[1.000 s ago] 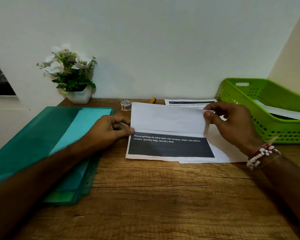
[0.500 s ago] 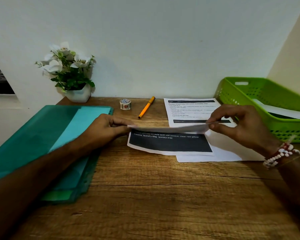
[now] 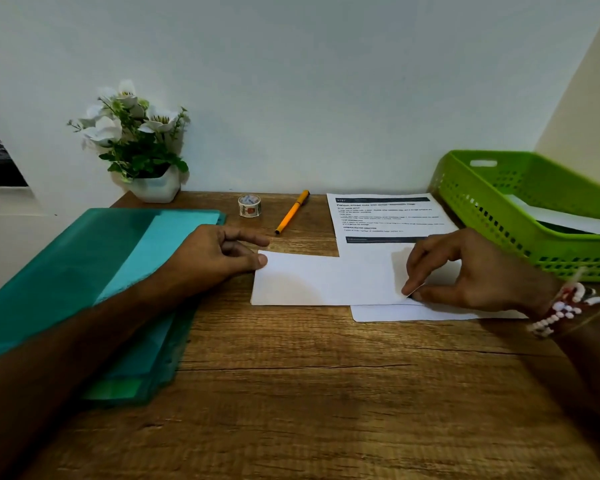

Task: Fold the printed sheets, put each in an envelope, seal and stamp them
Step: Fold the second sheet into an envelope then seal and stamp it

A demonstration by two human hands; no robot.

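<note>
Wood-grain desk (image 3: pixel 309 393), brown, with a long crack line across the middle. Folded sheet (image 3: pixel 326 280) lies flat at centre, blank white side up, rectangular. Left hand (image 3: pixel 215 254) touches its left edge with thumb tip, fingers loosely curled, nothing pinched. Right hand (image 3: pixel 465 271) pinches the sheet's lower right corner between thumb and fingertips, narrow grip, corner slightly lifted.

Under it, offset to the right, sits another white sheet (image 3: pixel 413 313); whether it is paper or an envelope, can't tell. Printed sheet (image 3: pixel 385 216) lies behind, text side up, dark header bar, partly covered by the folded one.

Left: stack of teal plastic folders (image 3: pixel 101 271), glossy, translucent, under the left forearm. Back edge: white pot with white flowers (image 3: pixel 142 147), small roll of stamps (image 3: pixel 249 205), orange pen (image 3: pixel 291 212) lying diagonal. Right: lime green plastic basket (image 3: pixel 520 209), perforated walls, white paper inside. Beaded bracelet (image 3: pixel 565 310) on right wrist, red and white.
</note>
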